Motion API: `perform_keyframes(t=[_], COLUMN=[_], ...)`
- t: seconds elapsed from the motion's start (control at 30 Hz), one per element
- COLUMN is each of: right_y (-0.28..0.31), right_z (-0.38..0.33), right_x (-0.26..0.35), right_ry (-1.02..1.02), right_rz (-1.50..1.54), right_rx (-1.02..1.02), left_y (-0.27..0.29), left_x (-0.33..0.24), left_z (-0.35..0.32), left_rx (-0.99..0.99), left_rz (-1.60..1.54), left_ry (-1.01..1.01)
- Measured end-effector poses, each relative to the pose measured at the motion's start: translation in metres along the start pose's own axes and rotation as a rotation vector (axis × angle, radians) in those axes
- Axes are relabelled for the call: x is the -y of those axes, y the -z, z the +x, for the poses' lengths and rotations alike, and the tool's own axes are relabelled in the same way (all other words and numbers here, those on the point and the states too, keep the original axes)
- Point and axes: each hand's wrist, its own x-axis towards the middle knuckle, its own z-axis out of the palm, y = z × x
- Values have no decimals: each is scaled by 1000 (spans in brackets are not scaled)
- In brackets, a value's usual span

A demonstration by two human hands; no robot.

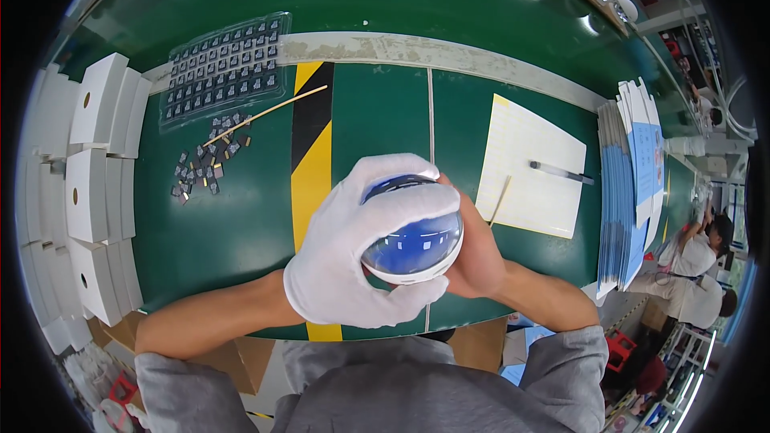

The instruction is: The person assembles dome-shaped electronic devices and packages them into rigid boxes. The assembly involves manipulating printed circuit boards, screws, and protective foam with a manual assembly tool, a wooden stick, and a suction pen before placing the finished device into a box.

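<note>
A round white device with a glossy blue dome [415, 247] is held above the near middle of the table. My left hand [341, 244], in a white glove, wraps round it from the left, with fingers over its top and the thumb beneath. My bare right hand [480, 256] closes on the device's right side; its fingertips are partly hidden behind it. Further left lie a loose pile of small black cards [212, 162] and a thin wooden stick [273, 113]. Behind them, a clear plastic tray [282, 26] holds rows of similar cards.
White boxes [88, 192] are stacked along the left edge. At right, a pale sheet [521, 192] carries a pen [561, 171] and a short thin stick [501, 199]. Stacked blue and white flat boxes [622, 192] stand beyond. Yellow-black tape [311, 192] crosses the green table [377, 112].
</note>
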Motion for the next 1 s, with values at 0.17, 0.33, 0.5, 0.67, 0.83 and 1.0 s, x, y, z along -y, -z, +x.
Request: perform_keyframes(t=[0.17,0.33,0.5,0.67,0.83,1.0], right_y=[12,9,-13,5,-1,-6], right_z=[7,4,-3,0,-8,-4], right_x=[-4,-2,3,-2,5,2], right_ry=[18,-7,-43,89,51,81], right_rz=[143,268,-132,-201,-383,-437], right_rx=[204,348,-91,202,126,104], left_y=[-6,-5,-5,-2,0,6], left_x=[0,-8,-9,-3,4,7], left_z=[0,-4,-3,-2,-3,-4], left_rx=[-116,-89,11,44,70,91], left_rz=[-120,58,315,288,103,52], left_ry=[113,71,-176,-330,-268,-222])
